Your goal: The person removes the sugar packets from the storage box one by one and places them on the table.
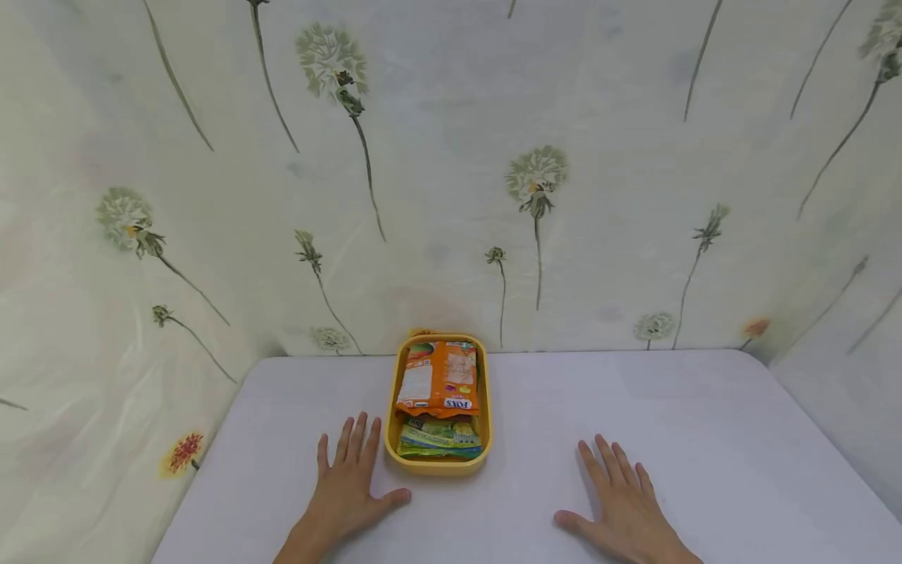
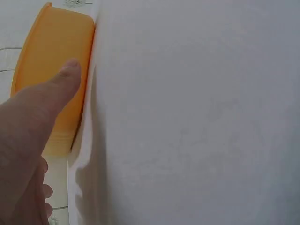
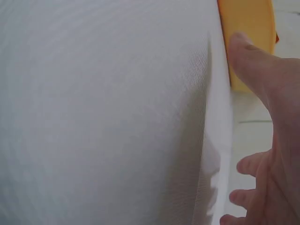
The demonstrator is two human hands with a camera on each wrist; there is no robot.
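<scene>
A yellow plastic tub (image 1: 442, 468) stands toward the back of the white table, left of its middle. Inside it lie an orange Fox's packet (image 1: 440, 377) and, nearer to me, a green and yellow packet (image 1: 440, 437). My left hand (image 1: 347, 484) is spread just left of the tub, palm down, holding nothing. Farther off to the right, my right hand (image 1: 622, 501) is likewise spread, fingers straight and apart from the tub. Both wrist views show the thumb in front of the tub's side wall (image 2: 58, 40), (image 3: 248, 21).
The white table (image 1: 535, 415) has a pale cloth surface. Behind it and at both sides hangs a light curtain (image 1: 437, 180) printed with dandelions, meeting the table's back edge close behind the tub.
</scene>
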